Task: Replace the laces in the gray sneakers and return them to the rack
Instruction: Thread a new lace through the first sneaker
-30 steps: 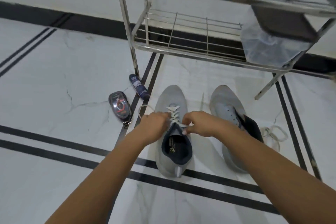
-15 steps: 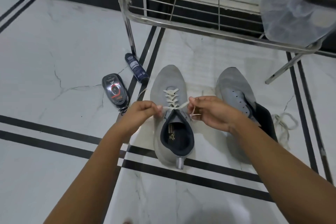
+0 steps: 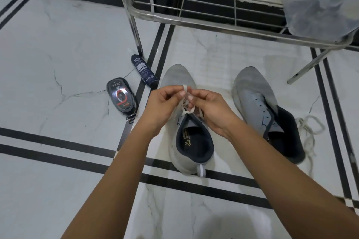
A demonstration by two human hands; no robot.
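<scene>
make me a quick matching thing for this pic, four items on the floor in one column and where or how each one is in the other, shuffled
1 left sneaker
2 right sneaker
3 loose lace
4 dark bottle

a lying near the rack leg
b eyelets empty
c piled beside the right sneaker
d its lace pinched by left hand and right hand

Pairs: 1-d, 2-b, 3-c, 4-a

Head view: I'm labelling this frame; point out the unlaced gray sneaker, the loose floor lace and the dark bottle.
unlaced gray sneaker (image 3: 252,87), head view, on its gray toe.
loose lace (image 3: 305,126), head view, on its tangled loops.
dark bottle (image 3: 143,70), head view, on its labelled body.
</scene>
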